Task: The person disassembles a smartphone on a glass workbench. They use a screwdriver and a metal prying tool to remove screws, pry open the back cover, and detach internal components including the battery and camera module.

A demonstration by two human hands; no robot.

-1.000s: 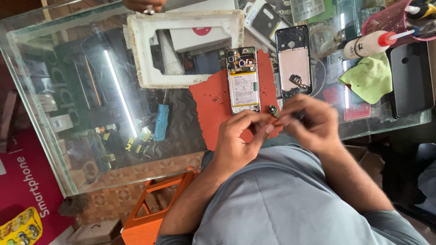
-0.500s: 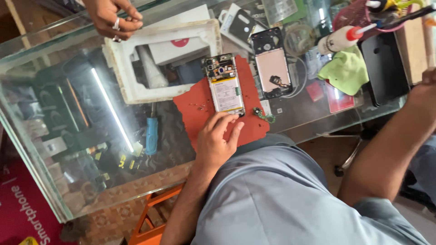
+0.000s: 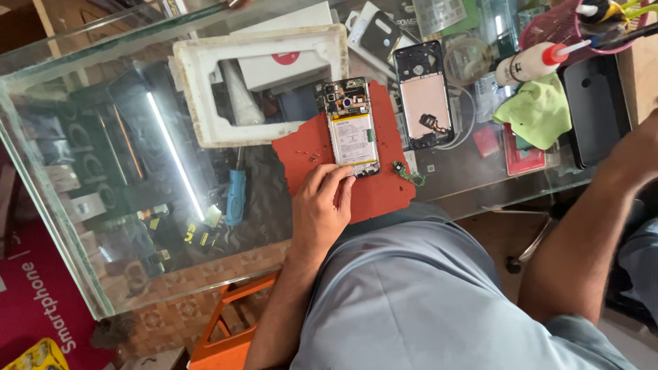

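Left hand [image 3: 322, 205] is now on its own at the opened phone [image 3: 349, 127], fingertips resting on the bottom edge of it, flat and loose rather than gripping. A second ago both hands were bunched together just below the phone, pinching at something tiny; since then the right hand [image 3: 634, 161] has swung way out to the right edge of the worktop [image 3: 103, 82], next to the black tray [image 3: 595, 109]. Can't tell if it's clenched or holding anything, it's half cut off by the frame. So the fiddly two-handed bit looks paused, with one hand just steadying the phone.

Phone sits back-off on a red rubbery mat [image 3: 370, 185], matte and torn-looking along the edges. You can see the pale battery label and a dark board with a camera ring up top. A little green flex part [image 3: 409, 174] and a few tiny screws lie loose on the mat. Just right of it is the black rear housing [image 3: 425, 92] with a coppery inner panel. Further out: a crumpled lime-green cloth [image 3: 538, 113], a white squeeze bottle with a red tip [image 3: 531, 62], a chunky off-white foam frame [image 3: 264, 85], and a blue-handled screwdriver [image 3: 236, 195]. Worktop's clear glass, pretty reflective.
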